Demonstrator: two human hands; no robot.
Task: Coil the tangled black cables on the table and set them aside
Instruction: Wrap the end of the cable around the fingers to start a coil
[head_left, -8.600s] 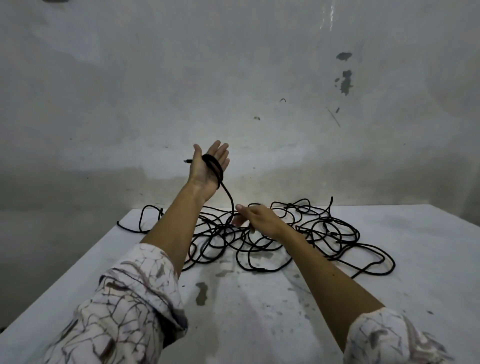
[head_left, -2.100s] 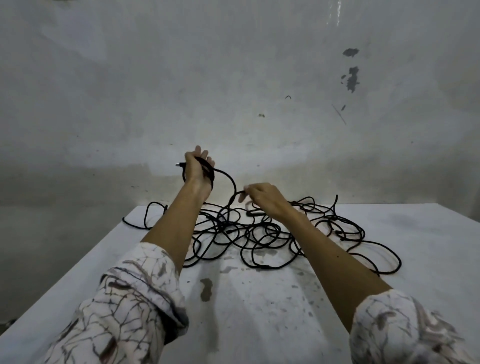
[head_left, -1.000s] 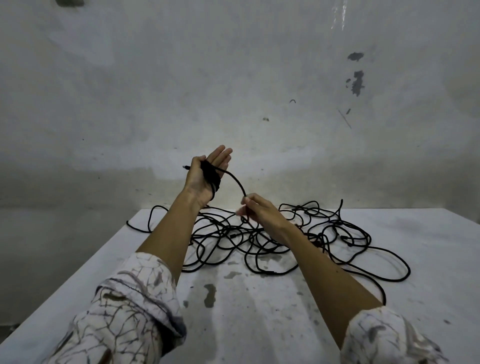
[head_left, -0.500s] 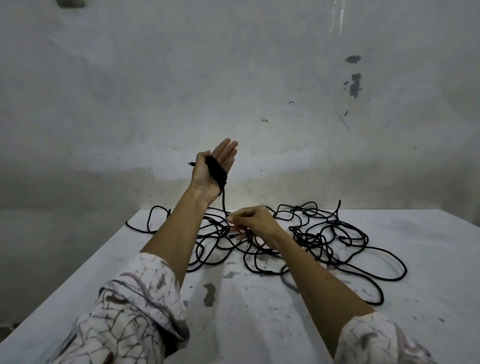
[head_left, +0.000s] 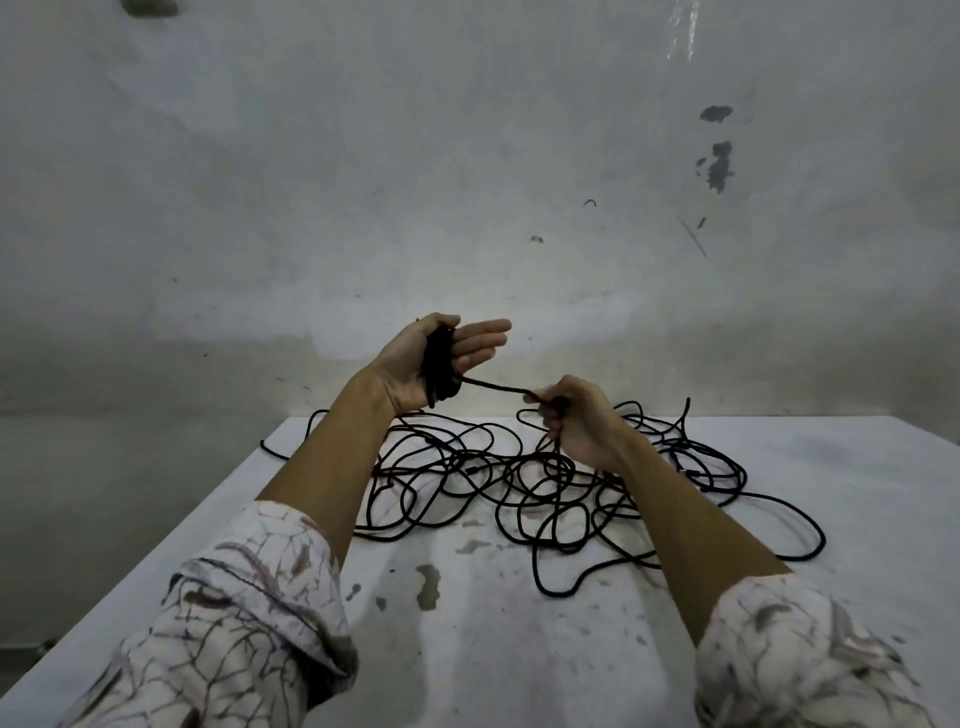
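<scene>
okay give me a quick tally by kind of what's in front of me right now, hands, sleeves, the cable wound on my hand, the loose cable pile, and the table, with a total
Hands: 2, left hand and right hand
Patterned sleeves: 2, left sleeve and right sleeve
Wound cable bundle: 1, around the left hand
Tangled cable pile: 1; how many separate cables it holds cannot be told
Table: 1
Total: 7

I see my left hand (head_left: 431, 358) wrapped in black cable (head_left: 440, 364), right hand (head_left: 576, 421) pinching the strand mid-frame above the tangle (head_left: 545, 488) on the counter (head_left: 519, 649).
</scene>
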